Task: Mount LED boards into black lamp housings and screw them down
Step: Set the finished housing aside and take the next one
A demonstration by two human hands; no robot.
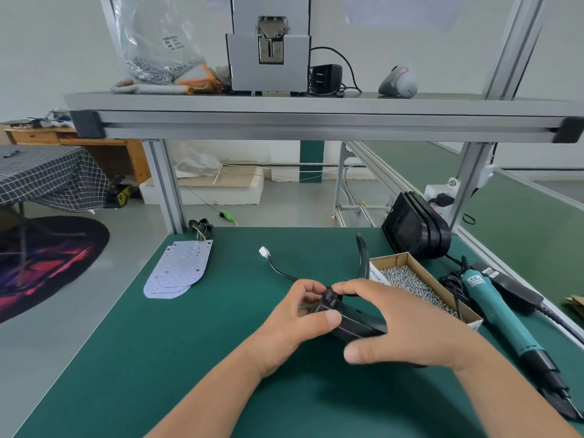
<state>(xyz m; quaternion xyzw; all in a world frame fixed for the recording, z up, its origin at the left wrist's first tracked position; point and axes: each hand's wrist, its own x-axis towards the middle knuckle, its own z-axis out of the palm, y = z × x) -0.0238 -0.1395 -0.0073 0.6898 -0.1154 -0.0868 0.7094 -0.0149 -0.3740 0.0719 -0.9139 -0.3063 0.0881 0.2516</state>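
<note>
Both my hands grip a black lamp housing (pixel 354 327) low over the green mat. My left hand (pixel 294 320) pinches its left end, where a black cable grommet sits. My right hand (pixel 407 324) covers the housing's top and right side, hiding most of it. A black cable runs from the grommet to a white connector (pixel 264 252) lying on the mat. A stack of white LED boards (pixel 180 268) with red dots lies at the far left of the mat. More black housings (pixel 417 229) lean stacked at the back right.
An open cardboard box of silver screws (pixel 414 282) sits just right of my hands. A teal electric screwdriver (pixel 502 314) and its cord lie along the right edge. A wire bundle (pixel 200 227) rests behind the boards. An aluminium shelf (pixel 316 121) spans overhead.
</note>
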